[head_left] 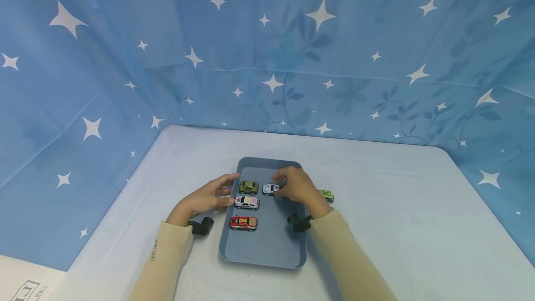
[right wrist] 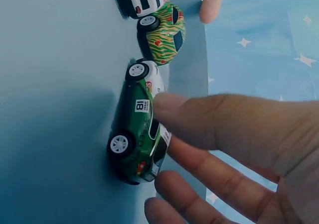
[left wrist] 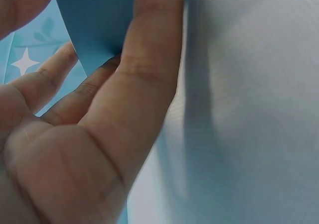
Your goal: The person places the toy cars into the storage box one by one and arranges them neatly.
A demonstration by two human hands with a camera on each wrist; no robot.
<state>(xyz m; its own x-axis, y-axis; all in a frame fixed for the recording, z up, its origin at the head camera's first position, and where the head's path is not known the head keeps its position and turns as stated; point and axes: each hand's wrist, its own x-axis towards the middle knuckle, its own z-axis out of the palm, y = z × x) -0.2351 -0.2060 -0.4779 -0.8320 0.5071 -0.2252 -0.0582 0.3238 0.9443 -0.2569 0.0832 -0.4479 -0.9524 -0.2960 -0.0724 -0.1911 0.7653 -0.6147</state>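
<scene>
While left grip (head_left: 205, 198) touches tray (head_left: 265, 252), right (head_left: 297, 186) touches car (right wrist: 135, 119)

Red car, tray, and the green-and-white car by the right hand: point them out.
Red car (head_left: 244, 223): head view, middle of its body.
Tray (head_left: 267, 247): head view, bare floor near its lower end.
Green-and-white car (right wrist: 141, 120): right wrist view, its green side.

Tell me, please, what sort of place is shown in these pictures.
Probably an indoor play or filming corner: a white tabletop, blue star-patterned cloth behind and beside it, and a blue-grey tray holding small toy cars.
</scene>
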